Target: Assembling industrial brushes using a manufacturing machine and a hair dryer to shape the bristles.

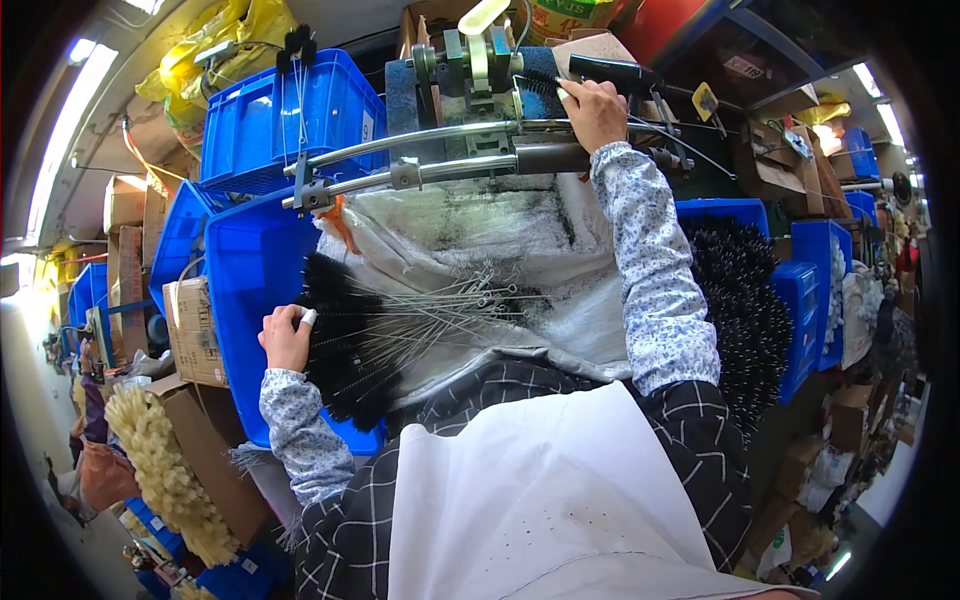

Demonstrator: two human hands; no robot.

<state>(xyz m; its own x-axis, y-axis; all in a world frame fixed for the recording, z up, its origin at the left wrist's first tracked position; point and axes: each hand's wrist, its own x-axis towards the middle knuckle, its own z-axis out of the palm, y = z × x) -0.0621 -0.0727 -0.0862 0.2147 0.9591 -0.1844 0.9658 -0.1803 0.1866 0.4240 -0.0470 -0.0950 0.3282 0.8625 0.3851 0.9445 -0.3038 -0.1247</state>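
Observation:
A fanned pile of black bristle brushes (345, 345) with twisted wire handles (455, 305) lies across the cloth-covered lap area, bristles to the left and looped wire ends to the right. My left hand (287, 340) is at the pile's left edge, fingers curled against the bristle tips; its thumb has a white cover. Up at the bench machine (480, 75), my right hand (596, 112) pinches one black twisted-wire brush (541, 83) near its end. That brush's far side lies by the machine's middle. Two metal rails (430, 173) cross below the machine.
Blue crates stand on the left, one tall crate (290, 110) and one open bin (245, 300). At my right a bin holds many black brushes (735, 310). Pale bristle bundles (170, 470) and a cardboard box (197, 330) are at left. A person (95, 430) is farther left.

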